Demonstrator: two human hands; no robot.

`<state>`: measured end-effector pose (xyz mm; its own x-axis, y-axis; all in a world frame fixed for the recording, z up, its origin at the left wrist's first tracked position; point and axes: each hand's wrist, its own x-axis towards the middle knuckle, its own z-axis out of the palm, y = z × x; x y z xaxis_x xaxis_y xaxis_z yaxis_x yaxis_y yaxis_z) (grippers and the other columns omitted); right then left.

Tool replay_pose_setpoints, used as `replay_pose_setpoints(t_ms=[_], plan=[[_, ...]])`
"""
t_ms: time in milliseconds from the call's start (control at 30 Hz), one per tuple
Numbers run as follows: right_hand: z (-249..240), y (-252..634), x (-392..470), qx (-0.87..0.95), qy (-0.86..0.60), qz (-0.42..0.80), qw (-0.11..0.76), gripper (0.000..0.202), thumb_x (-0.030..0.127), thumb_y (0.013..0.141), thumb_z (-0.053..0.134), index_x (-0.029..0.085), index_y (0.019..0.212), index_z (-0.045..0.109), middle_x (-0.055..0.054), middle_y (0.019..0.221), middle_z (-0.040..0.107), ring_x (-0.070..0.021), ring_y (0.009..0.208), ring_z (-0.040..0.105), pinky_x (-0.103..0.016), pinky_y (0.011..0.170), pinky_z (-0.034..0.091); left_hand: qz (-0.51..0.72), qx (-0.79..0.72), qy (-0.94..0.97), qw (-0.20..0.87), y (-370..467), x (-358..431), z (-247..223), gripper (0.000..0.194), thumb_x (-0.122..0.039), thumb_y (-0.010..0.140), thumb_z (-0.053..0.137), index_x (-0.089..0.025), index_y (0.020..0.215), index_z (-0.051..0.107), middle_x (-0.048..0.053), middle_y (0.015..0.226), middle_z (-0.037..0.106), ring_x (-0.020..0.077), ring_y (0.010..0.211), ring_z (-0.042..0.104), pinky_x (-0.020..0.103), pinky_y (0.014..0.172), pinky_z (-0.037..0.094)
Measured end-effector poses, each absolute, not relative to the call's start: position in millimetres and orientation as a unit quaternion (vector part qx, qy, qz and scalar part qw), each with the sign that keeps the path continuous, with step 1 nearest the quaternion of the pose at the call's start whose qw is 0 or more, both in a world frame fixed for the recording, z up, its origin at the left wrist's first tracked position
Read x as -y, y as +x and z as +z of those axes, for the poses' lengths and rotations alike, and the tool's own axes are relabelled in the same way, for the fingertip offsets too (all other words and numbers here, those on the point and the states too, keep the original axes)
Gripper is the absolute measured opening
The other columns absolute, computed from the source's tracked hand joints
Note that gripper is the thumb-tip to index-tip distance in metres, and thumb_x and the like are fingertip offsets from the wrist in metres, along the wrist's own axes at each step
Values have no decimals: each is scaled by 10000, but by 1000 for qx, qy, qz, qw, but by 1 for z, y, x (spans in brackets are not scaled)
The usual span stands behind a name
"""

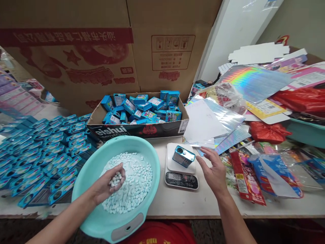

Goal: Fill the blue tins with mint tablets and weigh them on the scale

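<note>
Over the turquoise basin [86,200], my left hand [111,181] is cupped round several small white candies, palm up. A heap of pale candies [134,183] with powder lies in the basin below it. A blue tin [184,156] rests on the white plate of a kitchen scale [181,179], its round opening facing up. The scale's display is lit, its digits hard to read. Just right of the tin, my right hand [213,167] is open with fingers apart and holds nothing. Its fingertips are close to the tin; whether they touch I cannot tell.
Rows of blue tins [50,152] cover the table's left side. Behind the basin stands an open carton [162,130] full of blue tins, backed by a large cardboard box [142,51]. Shiny sheets [223,118] and a red candy packet [246,178] crowd the right.
</note>
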<state>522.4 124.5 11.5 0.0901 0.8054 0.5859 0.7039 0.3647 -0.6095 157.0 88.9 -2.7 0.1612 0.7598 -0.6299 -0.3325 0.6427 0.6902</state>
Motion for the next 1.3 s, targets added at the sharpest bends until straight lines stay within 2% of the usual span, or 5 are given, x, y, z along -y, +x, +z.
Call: replay_pose_setpoints(t_ms=[133, 500, 700, 1067, 1300], plan=[[4, 510, -123, 711, -539, 19, 451, 158, 312, 853, 600, 223, 967, 664, -89, 1073, 637, -234, 1028, 581, -447, 882, 482, 427, -511, 153, 730, 187, -118, 10, 393, -436, 779, 635, -150, 583, 452, -59, 417, 376, 12, 296, 265, 121, 289, 118], [0, 485, -134, 772, -535, -30, 343, 324, 389, 865, 557, 256, 1156, 614, -128, 1260, 536, -316, 1171, 478, -538, 925, 436, 549, -347, 184, 738, 345, -207, 60, 516, -578, 630, 719, -167, 607, 409, -72, 428, 405, 14, 310, 329, 126, 311, 150], [0, 478, -130, 741, -544, -22, 393, 275, 317, 885, 544, 247, 1148, 575, -113, 1203, 567, -263, 1108, 529, -468, 915, 462, 576, -369, 208, 700, 372, -214, 53, 532, -608, 597, 712, -164, 579, 420, -56, 461, 431, 32, 347, 390, 149, 335, 209], [-5, 470, -135, 710, -567, -4, 418, 306, 300, 888, 527, 204, 1177, 561, -117, 1107, 628, -255, 1038, 562, -456, 885, 480, 607, -381, 229, 659, 383, -212, 47, 543, -659, 611, 660, -169, 575, 430, -57, 468, 422, 86, 427, 503, 198, 436, 413], [-4, 471, -136, 707, -565, 11, 425, 320, 304, 870, 553, 205, 1174, 573, -118, 1117, 627, -258, 1051, 558, -463, 898, 476, 609, -377, 223, 662, 383, -215, 47, 524, -634, 652, 650, -165, 574, 431, -55, 462, 427, 63, 396, 460, 167, 391, 338]])
